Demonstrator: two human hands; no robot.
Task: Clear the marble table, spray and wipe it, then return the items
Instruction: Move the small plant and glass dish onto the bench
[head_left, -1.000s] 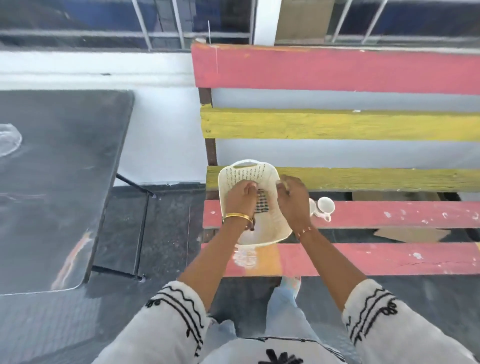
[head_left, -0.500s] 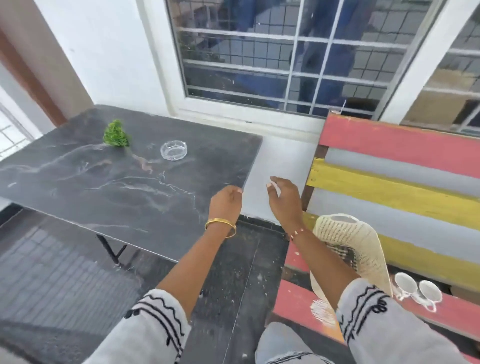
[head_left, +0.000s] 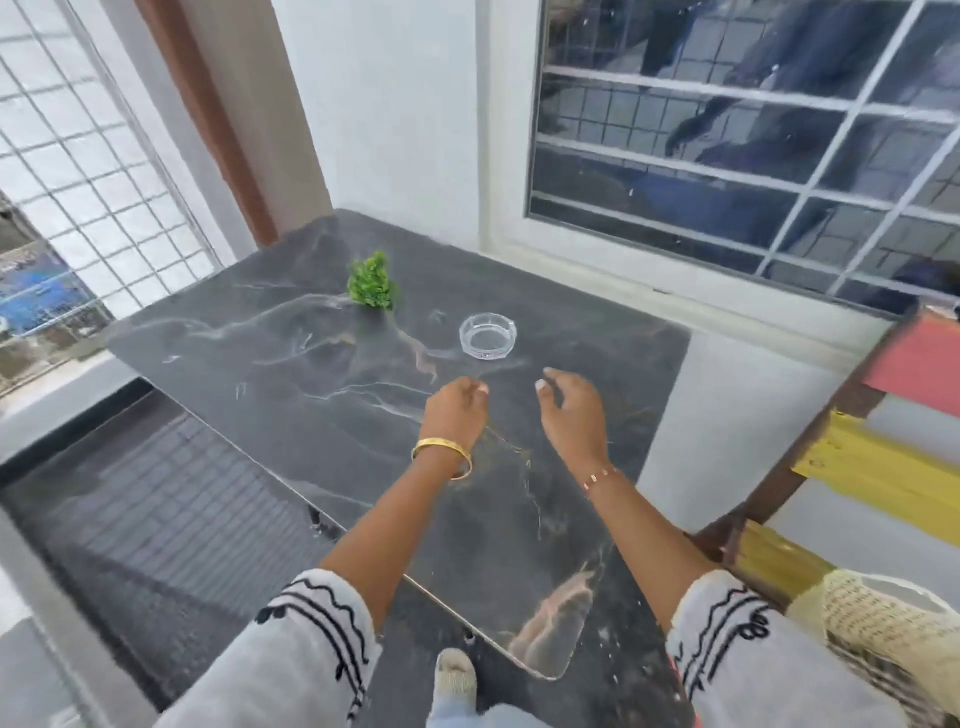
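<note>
Clearing is partly done. Near you, the cream basket (head_left: 883, 639) sits on the bench. Your left hand (head_left: 456, 410) and right hand (head_left: 571, 410) hover over the marble worktop (head_left: 291, 395), loosely curled, empty. Beyond: glass ashtray (head_left: 487, 336), then green plant (head_left: 372, 283). 2 items, spraying and wiping remain.

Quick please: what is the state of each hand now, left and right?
Left hand: empty, fingers loosely curled, above the marble table.
Right hand: empty, fingers relaxed, near the glass ashtray.

Glossy dark marble table (head_left: 322, 395); clear glass ashtray (head_left: 487, 336)
</note>
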